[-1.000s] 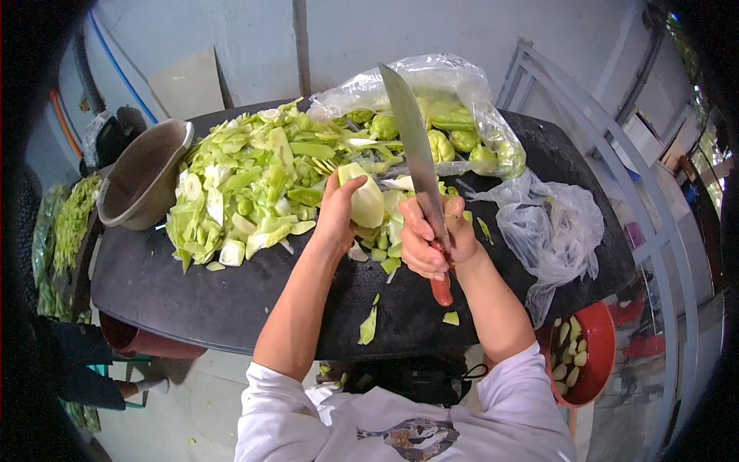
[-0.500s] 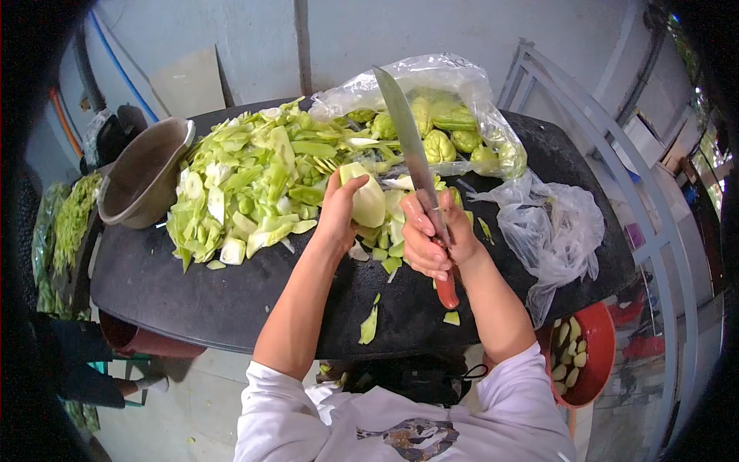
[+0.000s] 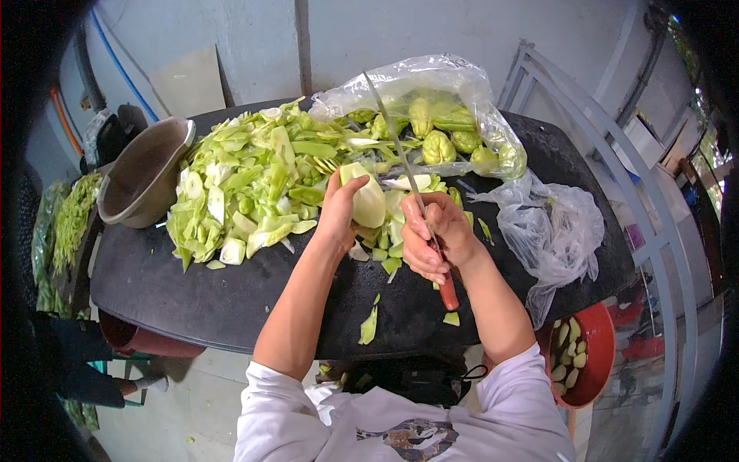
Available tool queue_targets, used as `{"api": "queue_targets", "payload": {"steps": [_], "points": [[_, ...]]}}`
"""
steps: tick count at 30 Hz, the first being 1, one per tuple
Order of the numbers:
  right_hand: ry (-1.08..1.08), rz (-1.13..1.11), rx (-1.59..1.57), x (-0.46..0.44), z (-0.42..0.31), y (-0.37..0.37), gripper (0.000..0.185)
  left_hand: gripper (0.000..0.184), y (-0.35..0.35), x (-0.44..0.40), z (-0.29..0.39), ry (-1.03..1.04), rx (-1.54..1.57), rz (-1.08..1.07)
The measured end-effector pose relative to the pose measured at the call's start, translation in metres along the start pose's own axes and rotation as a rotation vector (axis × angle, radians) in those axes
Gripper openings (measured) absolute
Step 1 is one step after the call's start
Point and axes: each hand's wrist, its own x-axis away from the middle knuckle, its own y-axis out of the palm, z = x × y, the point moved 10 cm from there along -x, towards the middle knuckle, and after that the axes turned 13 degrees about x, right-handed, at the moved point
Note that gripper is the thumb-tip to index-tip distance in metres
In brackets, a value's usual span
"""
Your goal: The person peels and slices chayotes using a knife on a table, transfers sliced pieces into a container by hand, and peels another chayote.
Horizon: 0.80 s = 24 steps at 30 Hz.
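My left hand [image 3: 336, 213] grips a pale peeled chayote [image 3: 363, 199], thumb across its top, over the black table. Closed around the red handle of a long knife [image 3: 401, 149] is my right hand [image 3: 439, 235]. The blade points up and away, nearly edge-on to me, and stands apart from the chayote. A large heap of green peelings [image 3: 246, 185] lies to the left of the chayote, with more scraps under and behind my hands. Whole unpeeled chayotes [image 3: 439, 146] sit behind the knife in a clear plastic bag [image 3: 485, 100].
A grey-brown basin [image 3: 146, 173] leans at the table's [image 3: 192, 277] left end. Crumpled clear plastic [image 3: 554, 231] lies at the right. Below the right edge, a red bucket [image 3: 596, 358] holds peeled pieces. A metal railing [image 3: 654, 254] stands right; a person's leg [image 3: 100, 369] shows lower left.
The knife has turned in my right hand, so its broad blade face now shows as a thin edge and its tip is slightly further left. My left hand and the chayote stay put.
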Motion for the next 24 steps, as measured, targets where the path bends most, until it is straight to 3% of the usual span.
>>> {"api": "queue_targets", "payload": {"steps": [24], "points": [[0.052, 0.043, 0.148, 0.0028, 0.0052, -0.0027, 0.032, 0.065, -0.0055, -0.0071, -0.0068, -0.012, 0.041, -0.017]]}}
